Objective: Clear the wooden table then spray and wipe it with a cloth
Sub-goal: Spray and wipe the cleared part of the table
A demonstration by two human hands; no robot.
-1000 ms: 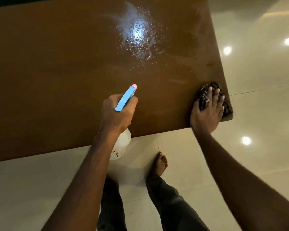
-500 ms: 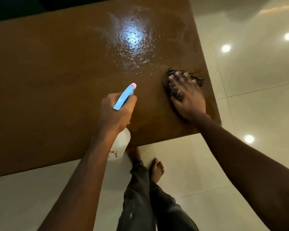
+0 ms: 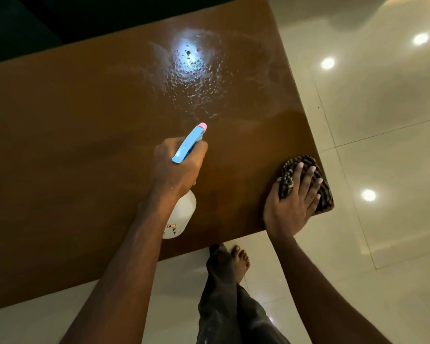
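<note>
Cloth (image 3: 294,167) — dark, striped and bunched into a loose pad — lies on the near right corner of the wooden table (image 3: 72,145), with its outer side right at the rim. The right hand (image 3: 291,207) presses down on it with the fingers spread and nearly straight across the top. The thumb lies against its inner folds, and the hand grips nothing.

The cloth looks soft, limp and light, so it would likely crumple or roll if pushed from one edge. A flat palm over its middle, with the fingertips covering the leading side, seems the surest way to drive it. On this glossy top it should glide easily, and so close to the corner it could slide off.

The left hand (image 3: 176,167) is wrapped round the neck of the spray bottle (image 3: 181,214), just under the blue trigger head. The pink nozzle points toward a patch of droplets (image 3: 194,78) farther in. The bottle's white body hangs above the table near its front edge. It looks like rigid, light plastic — how full it is cannot be told — and the neck grip suits it.
</note>
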